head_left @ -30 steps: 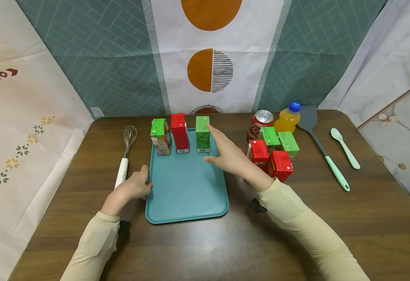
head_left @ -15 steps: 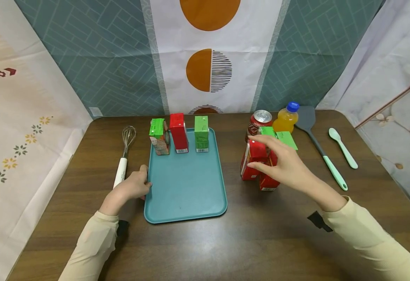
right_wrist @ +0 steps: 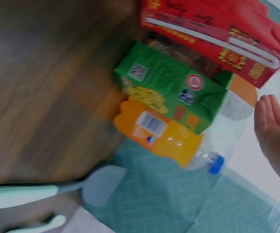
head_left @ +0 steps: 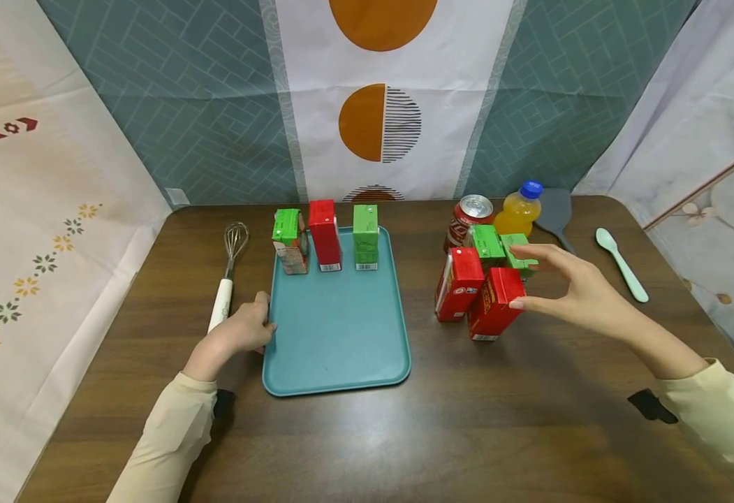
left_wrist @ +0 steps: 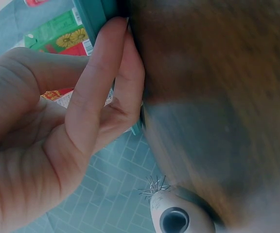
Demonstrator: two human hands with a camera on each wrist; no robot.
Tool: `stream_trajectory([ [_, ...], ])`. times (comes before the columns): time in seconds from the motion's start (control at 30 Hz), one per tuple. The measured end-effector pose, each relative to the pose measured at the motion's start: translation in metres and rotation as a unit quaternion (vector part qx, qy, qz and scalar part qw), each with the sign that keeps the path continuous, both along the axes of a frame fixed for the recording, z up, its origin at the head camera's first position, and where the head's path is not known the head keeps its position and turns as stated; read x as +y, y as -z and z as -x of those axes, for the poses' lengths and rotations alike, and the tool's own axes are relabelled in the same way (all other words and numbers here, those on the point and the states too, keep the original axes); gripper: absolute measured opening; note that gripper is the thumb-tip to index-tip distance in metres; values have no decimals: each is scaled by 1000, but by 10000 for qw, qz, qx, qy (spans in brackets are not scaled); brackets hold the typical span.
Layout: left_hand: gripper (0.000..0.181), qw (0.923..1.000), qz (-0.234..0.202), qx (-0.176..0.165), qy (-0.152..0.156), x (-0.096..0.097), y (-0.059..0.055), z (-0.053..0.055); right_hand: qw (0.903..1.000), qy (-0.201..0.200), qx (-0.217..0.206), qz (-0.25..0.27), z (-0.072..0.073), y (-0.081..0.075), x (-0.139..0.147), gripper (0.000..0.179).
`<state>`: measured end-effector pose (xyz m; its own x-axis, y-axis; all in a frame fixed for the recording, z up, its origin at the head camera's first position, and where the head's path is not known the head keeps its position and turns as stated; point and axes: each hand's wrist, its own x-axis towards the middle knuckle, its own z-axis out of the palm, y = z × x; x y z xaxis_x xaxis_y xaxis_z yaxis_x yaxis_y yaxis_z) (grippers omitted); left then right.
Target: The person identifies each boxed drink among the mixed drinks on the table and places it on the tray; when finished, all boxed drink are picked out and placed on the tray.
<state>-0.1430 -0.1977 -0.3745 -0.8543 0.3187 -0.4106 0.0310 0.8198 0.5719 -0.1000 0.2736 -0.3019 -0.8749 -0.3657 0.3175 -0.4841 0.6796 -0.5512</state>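
Note:
My left hand [head_left: 236,331] grips the left rim of a teal tray [head_left: 336,334]. In the left wrist view its fingers [left_wrist: 101,77] bend at the tray's edge. Along the tray's far end stand a green-topped juice carton [head_left: 290,241], a red carton [head_left: 325,236] and a green carton [head_left: 365,237]. My right hand [head_left: 583,290] hovers beside the carton group on the right, thumb and fingers apart, holding nothing. Closest to it are a red carton [head_left: 497,302] and a green carton [right_wrist: 171,87]. Another red carton [head_left: 459,285] and a green one [head_left: 486,243] adjoin them.
Behind the cartons are a cola can [head_left: 467,220] and an orange juice bottle [head_left: 519,209]. A grey spatula [head_left: 555,212] and a mint spoon [head_left: 621,265] lie farther right. A whisk [head_left: 222,297] lies left of the tray. A curtain hangs behind the table.
My right hand has moved from the tray's green carton rightward, past the red cartons, to the right side of the group. My left hand stays at the tray's rim.

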Motion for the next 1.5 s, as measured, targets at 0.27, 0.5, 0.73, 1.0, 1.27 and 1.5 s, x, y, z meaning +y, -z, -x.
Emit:
stream_trajectory([
  [0.27,34,10000,-24,85,-17,1,0,1,9975,-120,-670,213,3,21,2,77],
  [0.5,37,9999,-8,104,-50,1,0,-1,9905,269,-1147,715,-1,35,-4,70],
  [0.73,34,9999,-73,76,-68,-1,1,0,9907,247,-1067,802,-5,32,-5,68],
  [1.0,33,9999,-43,93,-71,-1,1,0,9956,272,-697,557,-25,28,-5,68],
  [1.27,39,10000,-3,73,5,1,1,0,9961,-154,-229,842,-43,11,-16,74],
  [1.5,40,10000,4,76,-2,1,-1,-1,9893,-646,-84,1309,-39,-11,-48,76],
])
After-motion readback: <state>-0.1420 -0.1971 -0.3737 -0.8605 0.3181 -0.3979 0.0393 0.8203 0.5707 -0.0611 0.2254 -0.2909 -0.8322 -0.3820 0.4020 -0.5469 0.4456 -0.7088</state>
